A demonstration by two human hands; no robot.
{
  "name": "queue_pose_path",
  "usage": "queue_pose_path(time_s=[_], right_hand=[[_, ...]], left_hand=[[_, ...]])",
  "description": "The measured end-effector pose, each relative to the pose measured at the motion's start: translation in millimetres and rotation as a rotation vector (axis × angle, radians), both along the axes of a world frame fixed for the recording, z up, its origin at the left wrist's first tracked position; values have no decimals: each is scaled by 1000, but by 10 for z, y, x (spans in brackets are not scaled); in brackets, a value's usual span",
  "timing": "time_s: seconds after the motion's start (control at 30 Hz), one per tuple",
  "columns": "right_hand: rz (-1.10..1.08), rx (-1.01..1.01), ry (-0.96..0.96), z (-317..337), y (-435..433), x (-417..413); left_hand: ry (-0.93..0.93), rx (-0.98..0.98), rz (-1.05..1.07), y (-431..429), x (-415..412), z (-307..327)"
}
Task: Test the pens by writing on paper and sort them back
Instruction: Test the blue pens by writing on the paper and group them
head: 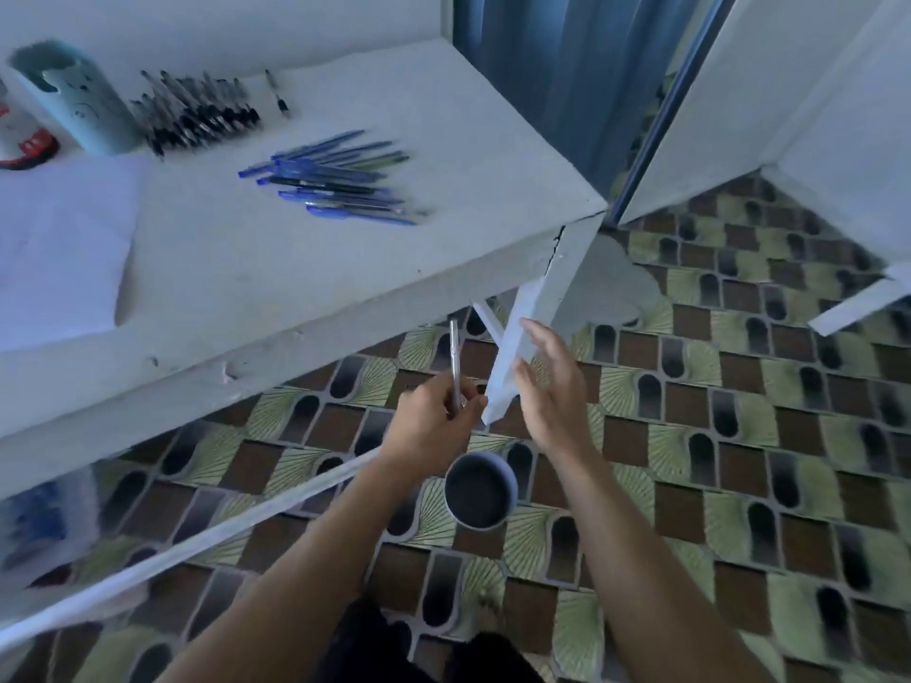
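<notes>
While pinched low in the left hand (pixel 431 419), pen (pixel 454 354) upright above it; right hand (pixel 549 386) flat, fingers straight.

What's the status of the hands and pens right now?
Left hand grips a silver pen, upright. Right hand open, by a white slat. Cup on floor below. Blue pens and black pens in separate piles on table.

Dim bluish light — blurred, warped edges
</notes>
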State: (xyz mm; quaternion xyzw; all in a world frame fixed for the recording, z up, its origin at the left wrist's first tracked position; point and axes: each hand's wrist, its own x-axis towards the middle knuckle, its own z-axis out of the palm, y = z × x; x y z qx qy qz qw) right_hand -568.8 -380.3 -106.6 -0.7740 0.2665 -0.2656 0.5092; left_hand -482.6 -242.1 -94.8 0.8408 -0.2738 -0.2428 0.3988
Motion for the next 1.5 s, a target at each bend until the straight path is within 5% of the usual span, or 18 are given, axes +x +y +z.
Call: queue_pose_path(time_s=[0.43,0.9,1.17,1.5], right_hand=[[-24,-147,245,-2202,-353,-561],[-109,-39,334,-4947,-376,-394],[-106,-35,310,-5238,-437,-374],[-150,-117,133,-4195,-467,-115]], left_hand=[[159,440,-220,-509,-388,-2328],[122,686,-341,-692,-311,-5415],[-2,704,-220,-716,-249,-5412],[-185,81,63,-875,-16,-4150]])
